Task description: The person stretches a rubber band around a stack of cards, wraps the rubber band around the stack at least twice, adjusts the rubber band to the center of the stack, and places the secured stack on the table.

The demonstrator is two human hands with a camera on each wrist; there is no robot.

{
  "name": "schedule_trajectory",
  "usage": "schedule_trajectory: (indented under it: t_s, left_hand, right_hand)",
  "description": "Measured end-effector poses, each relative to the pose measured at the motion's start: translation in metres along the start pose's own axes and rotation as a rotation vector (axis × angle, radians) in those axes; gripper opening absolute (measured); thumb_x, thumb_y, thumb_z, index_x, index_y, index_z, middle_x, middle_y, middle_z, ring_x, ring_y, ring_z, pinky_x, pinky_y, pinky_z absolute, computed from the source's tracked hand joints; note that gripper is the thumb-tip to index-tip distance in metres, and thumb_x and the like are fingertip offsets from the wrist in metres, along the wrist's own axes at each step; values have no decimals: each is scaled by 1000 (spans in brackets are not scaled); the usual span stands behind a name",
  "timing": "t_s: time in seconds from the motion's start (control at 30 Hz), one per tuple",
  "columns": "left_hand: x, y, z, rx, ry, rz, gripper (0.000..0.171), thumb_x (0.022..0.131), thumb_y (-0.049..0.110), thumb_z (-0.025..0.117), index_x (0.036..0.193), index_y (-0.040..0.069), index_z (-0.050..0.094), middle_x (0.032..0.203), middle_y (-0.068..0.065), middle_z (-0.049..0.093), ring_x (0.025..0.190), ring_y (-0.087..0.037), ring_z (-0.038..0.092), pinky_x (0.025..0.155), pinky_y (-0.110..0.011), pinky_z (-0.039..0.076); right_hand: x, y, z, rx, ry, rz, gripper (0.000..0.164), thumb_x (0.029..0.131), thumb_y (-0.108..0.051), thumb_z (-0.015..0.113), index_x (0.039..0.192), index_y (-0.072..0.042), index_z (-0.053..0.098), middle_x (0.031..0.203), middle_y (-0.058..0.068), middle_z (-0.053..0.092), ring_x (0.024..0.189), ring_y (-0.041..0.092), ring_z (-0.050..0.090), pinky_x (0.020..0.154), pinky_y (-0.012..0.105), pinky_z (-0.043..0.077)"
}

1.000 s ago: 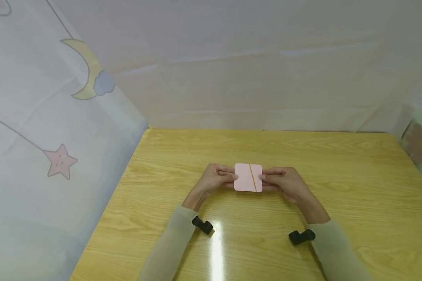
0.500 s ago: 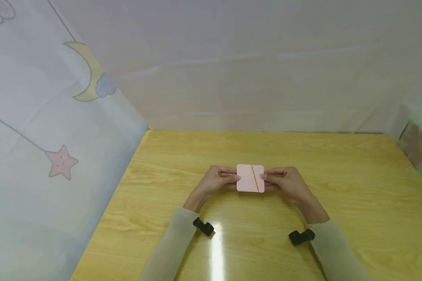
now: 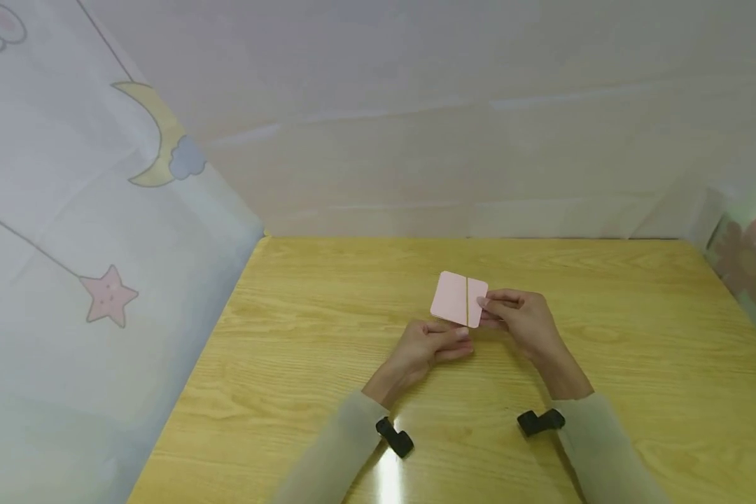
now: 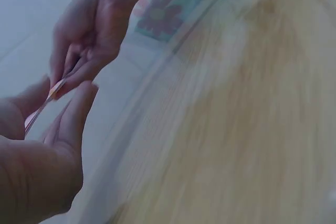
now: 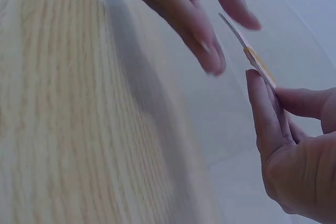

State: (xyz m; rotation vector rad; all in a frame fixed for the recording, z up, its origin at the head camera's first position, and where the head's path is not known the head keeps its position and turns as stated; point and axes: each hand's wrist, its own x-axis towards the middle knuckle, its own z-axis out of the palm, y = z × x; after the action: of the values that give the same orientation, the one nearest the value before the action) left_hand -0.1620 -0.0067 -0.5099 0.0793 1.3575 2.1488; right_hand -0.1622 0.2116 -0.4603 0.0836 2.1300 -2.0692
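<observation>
A flat pink square with rounded corners point(image 3: 449, 297), apparently thin cards, is held above the table with a yellow rubber band point(image 3: 467, 301) round it. My right hand point(image 3: 529, 322) pinches its right edge, thumb on the front face and fingers behind. Just below the lower edge, by the band's bottom end, is my left hand point(image 3: 425, 353). In the right wrist view the left hand point(image 5: 184, 19) has thumb and fingers spread on either side of the thin edge point(image 5: 231, 27), apparently without gripping it. The left wrist view shows the square nearly edge-on.
The wooden table point(image 3: 327, 301) lies beneath both hands. A pale cloth wall point(image 3: 384, 161) rises behind it, and a printed sheet with a star point(image 3: 111, 295) stands at the left. Black wrist cameras point(image 3: 395, 437) sit on both sleeves.
The left hand has let go of the left edge and moved right and down to the lower edge. The pink square has tilted clockwise and risen slightly in the right hand.
</observation>
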Motion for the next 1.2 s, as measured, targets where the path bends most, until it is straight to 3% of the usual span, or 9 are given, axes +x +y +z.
schedule_trajectory:
  t_s: [0.2, 0.37, 0.63, 0.97, 1.2]
  left_hand:
    - [5, -15, 26, -86, 123, 26, 23, 100, 3, 70, 116, -13, 73, 106, -16, 79, 99, -26, 80, 97, -39, 63]
    - [6, -20, 37, -161, 161, 33, 25, 102, 9, 69, 118, -10, 74, 109, -17, 78, 105, -27, 79, 97, -38, 63]
    - [9, -21, 41, -221, 223, 70, 23, 102, 6, 67, 117, -11, 73, 107, -19, 79, 107, -30, 78, 96, -39, 64]
    - [8, -17, 33, -179, 312, 140, 22, 100, 5, 70, 113, -12, 74, 108, -29, 77, 98, -30, 80, 91, -38, 65]
    - [8, -14, 30, -183, 291, 113, 21, 101, 6, 70, 114, -9, 76, 108, -26, 78, 102, -30, 79, 93, -37, 65]
  right_hand:
    - [-1, -2, 1, 40, 45, 1, 46, 104, -8, 66, 135, 23, 52, 91, -9, 76, 83, 7, 78, 81, 25, 66]
    - [0, -2, 1, 43, 51, -10, 46, 104, -7, 65, 135, 23, 51, 91, -9, 76, 83, 7, 78, 80, 24, 65]
    - [2, -3, 1, 11, 47, -34, 43, 104, -8, 65, 132, 23, 54, 90, -8, 75, 82, 7, 78, 79, 24, 66]
    - [0, -1, 4, -121, 87, -15, 35, 105, -13, 66, 124, 16, 62, 91, -5, 73, 81, 3, 76, 80, 27, 67]
    - [-2, -1, 2, -78, 90, -40, 38, 105, -11, 65, 127, 19, 60, 92, -4, 73, 81, 5, 76, 79, 25, 66]
